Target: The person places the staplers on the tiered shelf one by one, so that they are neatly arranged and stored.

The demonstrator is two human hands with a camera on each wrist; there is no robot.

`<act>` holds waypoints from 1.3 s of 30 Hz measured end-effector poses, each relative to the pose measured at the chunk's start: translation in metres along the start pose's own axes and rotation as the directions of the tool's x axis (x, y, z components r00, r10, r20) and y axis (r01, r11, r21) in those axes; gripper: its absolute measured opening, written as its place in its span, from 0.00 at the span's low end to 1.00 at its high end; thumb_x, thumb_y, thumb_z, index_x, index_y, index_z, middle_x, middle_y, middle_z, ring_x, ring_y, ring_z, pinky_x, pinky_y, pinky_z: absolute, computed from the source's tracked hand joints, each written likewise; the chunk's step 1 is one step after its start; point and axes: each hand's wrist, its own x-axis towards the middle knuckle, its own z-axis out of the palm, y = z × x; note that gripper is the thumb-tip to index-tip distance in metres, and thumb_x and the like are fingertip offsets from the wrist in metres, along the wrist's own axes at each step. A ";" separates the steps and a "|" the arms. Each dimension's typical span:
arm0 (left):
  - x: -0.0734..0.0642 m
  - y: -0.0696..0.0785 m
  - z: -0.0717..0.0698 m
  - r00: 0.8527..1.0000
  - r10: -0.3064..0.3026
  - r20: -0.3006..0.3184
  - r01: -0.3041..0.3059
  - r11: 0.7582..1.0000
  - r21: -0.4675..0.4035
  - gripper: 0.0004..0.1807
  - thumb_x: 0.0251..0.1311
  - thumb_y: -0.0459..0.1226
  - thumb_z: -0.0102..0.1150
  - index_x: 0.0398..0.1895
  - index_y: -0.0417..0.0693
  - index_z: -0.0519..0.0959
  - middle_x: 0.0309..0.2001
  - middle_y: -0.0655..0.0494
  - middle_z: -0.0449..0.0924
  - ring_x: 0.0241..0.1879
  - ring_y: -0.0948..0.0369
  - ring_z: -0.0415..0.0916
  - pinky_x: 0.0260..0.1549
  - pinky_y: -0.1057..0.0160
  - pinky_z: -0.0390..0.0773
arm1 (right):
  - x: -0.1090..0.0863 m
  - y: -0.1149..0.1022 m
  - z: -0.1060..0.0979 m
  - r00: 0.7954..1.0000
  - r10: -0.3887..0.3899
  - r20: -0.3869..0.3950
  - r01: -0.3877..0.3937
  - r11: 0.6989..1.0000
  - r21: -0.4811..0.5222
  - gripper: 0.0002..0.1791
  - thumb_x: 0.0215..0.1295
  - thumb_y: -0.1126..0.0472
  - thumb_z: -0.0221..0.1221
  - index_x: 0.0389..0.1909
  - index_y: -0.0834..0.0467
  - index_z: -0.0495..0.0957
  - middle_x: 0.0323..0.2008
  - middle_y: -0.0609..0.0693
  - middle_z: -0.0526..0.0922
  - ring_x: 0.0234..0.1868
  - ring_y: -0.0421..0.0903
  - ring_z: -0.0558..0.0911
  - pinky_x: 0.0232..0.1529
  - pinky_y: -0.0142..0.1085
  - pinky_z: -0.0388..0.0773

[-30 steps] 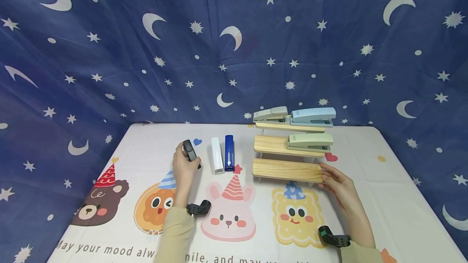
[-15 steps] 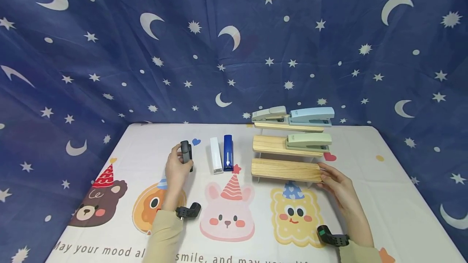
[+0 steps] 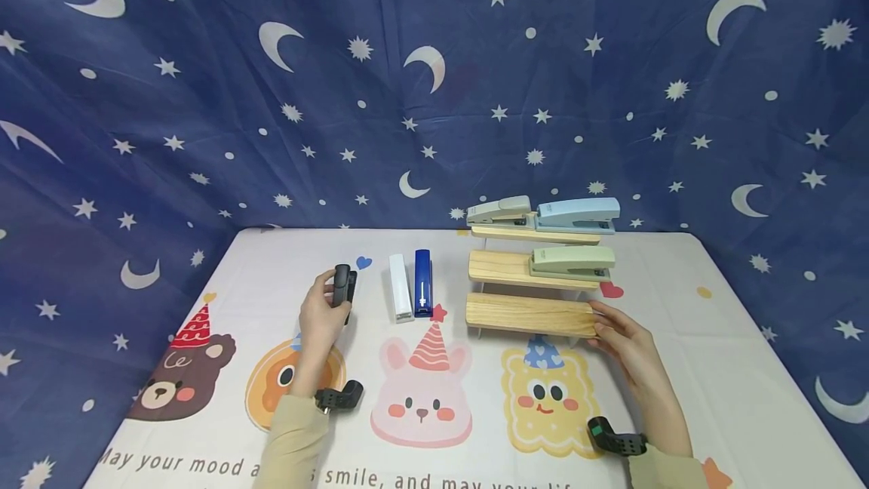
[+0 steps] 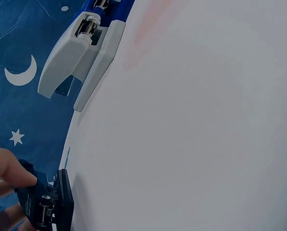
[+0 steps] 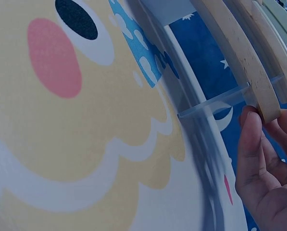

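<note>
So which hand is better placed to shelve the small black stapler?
Probably the left hand: it holds the small black stapler, while the right hand grips the pale wooden bottom shelf.

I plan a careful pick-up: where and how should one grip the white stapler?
Probably pinch the white stapler across its far half, coming from above: it lies lengthwise, and its gap to the blue stapler widens toward that end.
</note>
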 end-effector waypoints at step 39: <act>-0.019 0.018 -0.009 0.995 0.089 -0.042 -0.090 0.995 -0.036 0.32 0.48 0.25 0.52 0.61 0.51 0.73 0.53 0.40 0.79 0.48 0.47 0.71 0.48 0.50 0.68 | 0.000 -0.001 0.000 1.000 -0.014 -0.002 0.014 1.000 0.003 0.27 0.71 0.65 0.49 0.67 0.72 0.58 0.41 0.29 0.77 0.41 0.27 0.78 0.40 0.23 0.79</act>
